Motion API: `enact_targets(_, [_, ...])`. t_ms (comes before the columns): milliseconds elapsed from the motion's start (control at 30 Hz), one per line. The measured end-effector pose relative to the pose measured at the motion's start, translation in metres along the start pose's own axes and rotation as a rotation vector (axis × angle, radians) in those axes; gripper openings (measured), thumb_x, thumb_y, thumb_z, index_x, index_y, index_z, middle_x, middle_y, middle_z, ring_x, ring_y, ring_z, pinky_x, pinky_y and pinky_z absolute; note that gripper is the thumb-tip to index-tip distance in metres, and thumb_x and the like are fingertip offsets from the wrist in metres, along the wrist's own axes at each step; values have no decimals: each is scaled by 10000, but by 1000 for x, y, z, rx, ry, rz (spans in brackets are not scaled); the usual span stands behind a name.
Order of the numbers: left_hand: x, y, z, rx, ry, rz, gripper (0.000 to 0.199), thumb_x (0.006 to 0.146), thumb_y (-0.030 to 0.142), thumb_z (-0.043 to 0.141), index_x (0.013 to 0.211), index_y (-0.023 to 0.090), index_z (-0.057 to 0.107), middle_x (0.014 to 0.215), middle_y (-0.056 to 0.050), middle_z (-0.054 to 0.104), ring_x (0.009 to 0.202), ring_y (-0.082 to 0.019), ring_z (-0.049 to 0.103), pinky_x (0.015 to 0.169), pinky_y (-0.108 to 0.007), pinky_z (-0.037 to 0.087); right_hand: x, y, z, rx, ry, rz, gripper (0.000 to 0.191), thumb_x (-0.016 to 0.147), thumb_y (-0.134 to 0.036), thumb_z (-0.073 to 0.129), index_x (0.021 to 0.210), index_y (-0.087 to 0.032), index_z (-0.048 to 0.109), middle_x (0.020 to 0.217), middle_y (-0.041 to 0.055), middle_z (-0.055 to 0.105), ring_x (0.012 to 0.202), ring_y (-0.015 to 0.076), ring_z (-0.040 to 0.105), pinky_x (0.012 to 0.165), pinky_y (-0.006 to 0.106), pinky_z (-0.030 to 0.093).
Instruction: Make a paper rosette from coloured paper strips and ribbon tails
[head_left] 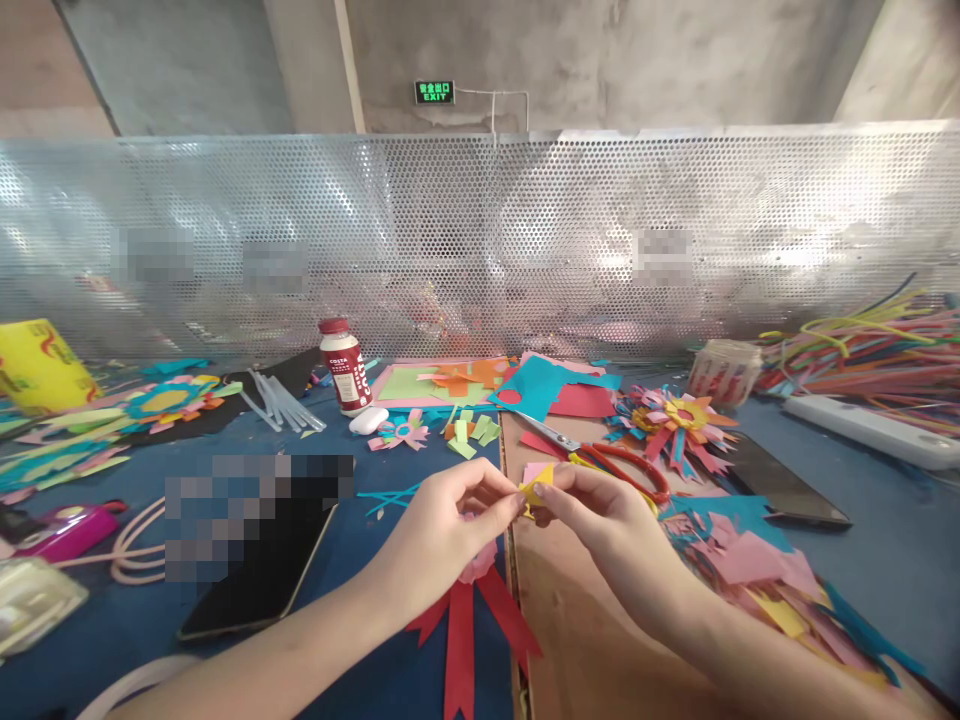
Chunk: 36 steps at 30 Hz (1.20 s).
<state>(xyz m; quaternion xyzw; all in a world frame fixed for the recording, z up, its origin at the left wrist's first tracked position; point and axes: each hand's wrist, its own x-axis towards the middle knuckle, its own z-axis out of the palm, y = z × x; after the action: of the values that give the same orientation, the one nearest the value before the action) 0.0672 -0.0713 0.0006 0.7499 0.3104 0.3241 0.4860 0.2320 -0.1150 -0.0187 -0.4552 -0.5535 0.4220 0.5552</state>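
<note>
The left hand (459,515) and right hand (611,515) pinch a small yellow paper piece (540,486) from opposite sides, thumbs against fingers, a grip that seems to suit something so thin. It is held above the middle of the table (375,675). Under the left hand lies a red-tailed rosette (460,640); scissors (574,443) rest just beyond the right, probably for easy reach. Scraps (765,560) spread right; a bottle (345,372) stands far left, apparently clear of the handwork.
</note>
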Motion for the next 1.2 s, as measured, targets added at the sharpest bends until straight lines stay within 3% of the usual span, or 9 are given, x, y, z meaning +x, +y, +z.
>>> enact_targets(300, [0,-1,0,-9,-28,-87,208,835,356,520,791,178,619,795,-15,673,722,-163,609,638,-248,445,-2,0,1,0,16,8,239,808,-368,575,668,-175,589,691,-2,590,700,142,548,686,252,431])
enact_targets(467, [1,0,-1,-28,-24,-91,177,836,307,528,785,182,642,782,-1,682,770,-151,609,722,-238,446,-2,-1,2,20,-25,11,214,820,-352,568,715,-170,608,725,5,607,714,138,553,695,247,432])
enact_targets(667, [0,4,0,-9,-28,-153,189,830,324,539,819,194,675,756,5,686,664,-128,586,576,-201,426,1,-1,0,-18,-67,28,195,812,-346,578,741,-170,621,727,3,591,721,142,532,700,256,420])
enact_targets(933, [6,-1,-3,-89,-35,-102,333,895,358,419,791,161,666,758,-22,688,738,-155,626,751,-261,468,-2,-3,-2,-63,-26,42,220,844,-331,540,719,-163,608,700,-14,553,707,123,500,690,233,382])
enact_targets(1200, [5,-2,-5,21,-57,-80,140,802,291,584,763,160,613,773,-2,668,734,-145,613,676,-230,451,-1,-1,-2,-63,-5,39,236,825,-338,554,667,-164,579,675,-15,553,685,123,498,669,232,380])
